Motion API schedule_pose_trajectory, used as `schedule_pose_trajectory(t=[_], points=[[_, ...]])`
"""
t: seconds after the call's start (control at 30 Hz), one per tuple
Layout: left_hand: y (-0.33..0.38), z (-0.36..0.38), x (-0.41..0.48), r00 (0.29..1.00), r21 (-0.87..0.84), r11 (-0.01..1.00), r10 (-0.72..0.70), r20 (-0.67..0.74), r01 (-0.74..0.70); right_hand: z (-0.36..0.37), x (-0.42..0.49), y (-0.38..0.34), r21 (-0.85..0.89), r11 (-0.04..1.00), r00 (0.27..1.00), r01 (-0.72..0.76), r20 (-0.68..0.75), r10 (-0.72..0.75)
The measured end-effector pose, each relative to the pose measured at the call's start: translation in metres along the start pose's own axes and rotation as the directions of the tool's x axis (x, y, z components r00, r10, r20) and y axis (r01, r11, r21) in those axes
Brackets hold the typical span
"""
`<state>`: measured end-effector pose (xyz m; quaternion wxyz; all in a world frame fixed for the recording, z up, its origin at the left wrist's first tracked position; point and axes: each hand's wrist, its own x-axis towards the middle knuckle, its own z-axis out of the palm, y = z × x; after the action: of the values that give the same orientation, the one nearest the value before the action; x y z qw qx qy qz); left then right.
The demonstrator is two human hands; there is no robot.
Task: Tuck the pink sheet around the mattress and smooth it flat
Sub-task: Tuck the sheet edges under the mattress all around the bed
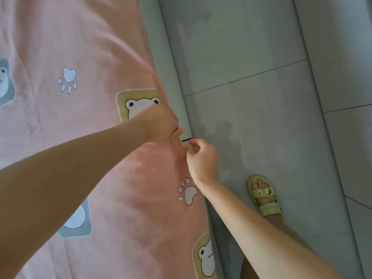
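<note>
The pink sheet (84, 47), printed with bears and paw marks, covers the bed across the left half of the view. Its right edge runs along a pale grey bed frame rail (171, 63). My left hand (161, 123) grips the sheet's edge at the middle of that side, fingers curled over the fabric. Just below and to the right, my right hand (201, 158) pinches the same edge with curled fingers. The mattress itself is hidden under the sheet. Creases fan out across the sheet from my hands.
Grey floor tiles (251, 57) fill the right side beside the bed. My foot in a pale yellow sandal (263, 196) stands on the floor close to the rail. A darker grey strip (342, 47) runs along the far right.
</note>
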<state>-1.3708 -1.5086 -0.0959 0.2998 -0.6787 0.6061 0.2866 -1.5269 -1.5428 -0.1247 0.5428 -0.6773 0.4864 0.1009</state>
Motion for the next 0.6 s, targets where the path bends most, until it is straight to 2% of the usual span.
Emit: schedule_pose_trajectory(t=[0.07, 0.17, 0.27, 0.4, 0.53, 0.57, 0.6], points=[[0.002, -0.003, 0.004, 0.998, 0.043, 0.998, 0.050, -0.025, -0.049, 0.003, -0.008, -0.002, 0.126, 0.987, 0.995, 0.096, -0.029, -0.093], [0.001, -0.004, 0.007, 0.998, 0.090, 0.994, 0.065, -0.025, -0.063, 0.017, -0.011, -0.002, 0.206, 0.976, 0.987, 0.071, 0.124, -0.098], [0.002, -0.001, 0.000, 0.986, 0.094, 0.992, 0.093, -0.136, -0.081, 0.026, -0.012, 0.001, 0.174, 0.983, 0.975, 0.050, 0.206, -0.086], [-0.001, 0.003, -0.012, 0.987, 0.064, 0.995, 0.088, -0.133, -0.080, 0.026, -0.015, -0.006, 0.137, 0.990, 0.973, 0.040, 0.219, -0.070], [-0.007, 0.006, -0.010, 0.974, 0.073, 0.993, 0.109, -0.197, -0.096, 0.015, -0.017, -0.011, 0.351, 0.936, 0.954, 0.036, 0.268, -0.137], [-0.010, 0.006, -0.013, 0.970, 0.089, 0.990, 0.125, -0.207, -0.109, 0.015, -0.019, -0.012, 0.469, 0.883, 0.935, -0.019, 0.321, -0.150], [-0.014, 0.007, -0.017, 0.970, 0.083, 0.991, 0.118, -0.211, -0.102, 0.017, -0.020, -0.013, 0.588, 0.798, 0.901, -0.134, 0.408, -0.150]])
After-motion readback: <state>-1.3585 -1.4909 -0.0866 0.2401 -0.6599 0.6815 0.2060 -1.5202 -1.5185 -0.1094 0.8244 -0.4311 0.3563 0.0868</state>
